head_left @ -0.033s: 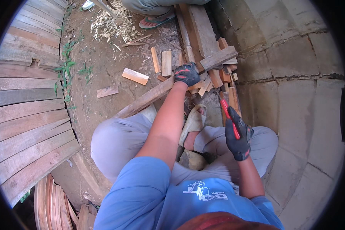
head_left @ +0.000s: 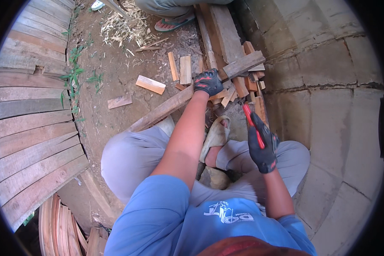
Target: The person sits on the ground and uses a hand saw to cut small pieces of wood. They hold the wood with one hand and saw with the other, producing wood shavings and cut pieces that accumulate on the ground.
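My left hand [head_left: 208, 82], in a black glove with red marks, is closed around a long wooden board [head_left: 166, 109] that slants from beside my left knee up to the right. The far end of the board rests over a heap of short wood offcuts [head_left: 240, 86]. In front of my right knee, my right hand [head_left: 261, 147], gloved too, grips a slim red-handled tool [head_left: 248, 114]. The tool points away from me toward the heap; its working end is too small and blurred to name.
Wood offcuts [head_left: 151, 84] lie on the dirt ground, with a pile of shavings [head_left: 123, 27] farther off. Another person's sandalled foot [head_left: 175, 24] is at the far side. A block wall [head_left: 328, 119] rises on the right, a plank fence [head_left: 32, 132] on the left.
My right hand and the red-handled tool have shifted slightly up and to the left. My left hand and the board have not visibly moved.
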The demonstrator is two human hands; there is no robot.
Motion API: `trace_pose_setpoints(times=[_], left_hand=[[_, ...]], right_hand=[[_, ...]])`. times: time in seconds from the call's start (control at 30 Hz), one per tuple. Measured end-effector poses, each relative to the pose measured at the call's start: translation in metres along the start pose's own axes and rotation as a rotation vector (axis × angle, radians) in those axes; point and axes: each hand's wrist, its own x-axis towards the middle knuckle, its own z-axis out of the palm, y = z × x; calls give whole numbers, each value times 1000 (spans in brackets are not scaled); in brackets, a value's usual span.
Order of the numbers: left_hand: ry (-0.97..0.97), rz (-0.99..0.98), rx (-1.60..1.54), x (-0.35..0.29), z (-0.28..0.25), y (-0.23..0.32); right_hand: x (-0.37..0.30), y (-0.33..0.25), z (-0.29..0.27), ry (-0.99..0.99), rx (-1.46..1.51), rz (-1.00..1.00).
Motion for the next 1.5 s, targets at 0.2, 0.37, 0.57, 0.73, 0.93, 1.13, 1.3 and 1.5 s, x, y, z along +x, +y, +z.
trace_pose_setpoints(times=[0.2,0.37,0.57,0.73,0.93,1.13,1.3,1.5], left_hand=[[11,-10,21,-5,4,0],[87,4,52,-6,14,-3],[150,-18,87,-10,18,9],[278,-23,131,-14,29,10],[415,-22,215,-20,36,16],[322,-18,133,-16,36,1],[260,-51,130,-14,31,8],[444,-18,183,-26,39,11]], right_hand=[[46,0,50,42,71,-65],[73,-3,64,1,64,-65],[91,1,59,76,128,-64],[97,13,49,48,153,-99],[52,49,87,111,62,-108],[68,12,73,-10,16,-29],[74,6,63,42,42,-32],[92,-30,42,-2,35,26]])
